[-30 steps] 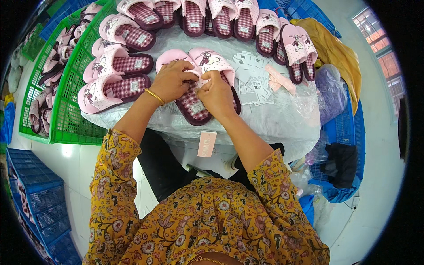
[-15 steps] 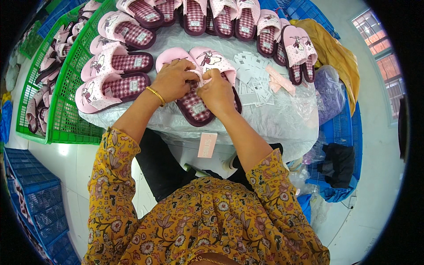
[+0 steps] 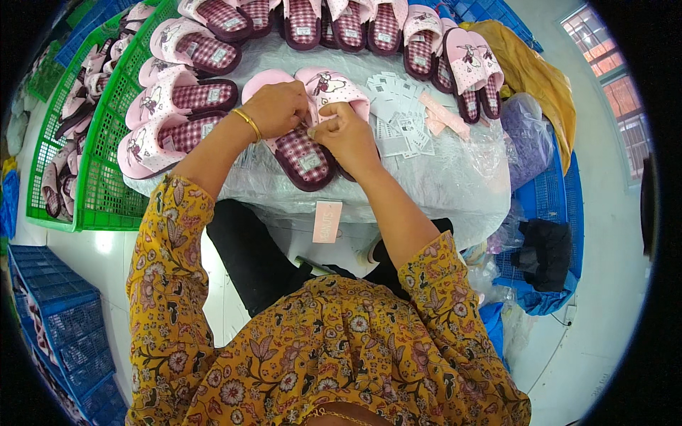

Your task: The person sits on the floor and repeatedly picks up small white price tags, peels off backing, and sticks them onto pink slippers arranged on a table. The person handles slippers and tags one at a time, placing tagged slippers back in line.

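A pair of pink slippers with dark-red checked insoles lies in front of me, toes pointing away. My left hand, a gold bangle on its wrist, is closed over the left slipper's upper, fingers bent at its inner edge. Close beside it, my right hand pinches thumb against forefinger at the opening between the two slippers. Whatever sits in that pinch is too small to make out. A pink card tag shows at the table's near edge, below the left slipper's heel; how it is held there is hidden.
More matching slippers ring the left and far sides of the plastic-covered table. White printed labels and pink tags lie to the right. A green crate of slippers stands left, blue crates lower left and right.
The view has shifted slightly. My left hand's fingers have curled in more tightly at the slipper's upper, and my right hand has turned a little, its pinch still beside them.
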The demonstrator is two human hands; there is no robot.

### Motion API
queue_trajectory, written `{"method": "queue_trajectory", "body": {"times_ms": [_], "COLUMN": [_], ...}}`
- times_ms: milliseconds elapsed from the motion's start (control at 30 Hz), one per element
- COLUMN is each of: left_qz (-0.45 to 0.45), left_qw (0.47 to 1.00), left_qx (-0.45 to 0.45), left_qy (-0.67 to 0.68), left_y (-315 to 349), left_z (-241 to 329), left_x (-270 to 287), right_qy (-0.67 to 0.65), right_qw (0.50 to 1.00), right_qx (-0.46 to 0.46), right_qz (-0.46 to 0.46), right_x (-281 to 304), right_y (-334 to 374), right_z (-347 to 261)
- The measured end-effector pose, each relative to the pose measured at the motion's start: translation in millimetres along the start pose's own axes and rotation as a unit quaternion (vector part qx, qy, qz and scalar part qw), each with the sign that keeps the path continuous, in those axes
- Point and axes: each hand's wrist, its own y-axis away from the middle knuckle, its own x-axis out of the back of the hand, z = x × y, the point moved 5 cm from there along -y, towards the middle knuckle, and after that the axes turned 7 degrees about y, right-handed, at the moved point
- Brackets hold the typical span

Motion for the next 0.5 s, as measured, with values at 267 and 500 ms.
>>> {"method": "queue_trajectory", "body": {"times_ms": [267,500], "left_qz": [0.065,0.068], "left_qw": [0.99,0.976], "left_qx": [0.03,0.107], "left_qy": [0.124,0.176], "left_y": [15.5,20.1], "left_z": [-17.5,-16.3], "left_x": [13.3,15.2], "right_qy": [0.047,0.206], "right_qw": [0.998,0.972], "right_qx": [0.027,0.111], "right_qz": [-0.017,0.01], "right_x": [32.2,27.4], "right_y": [76.5,129.1], "right_z": [-4.4,-2.0]}}
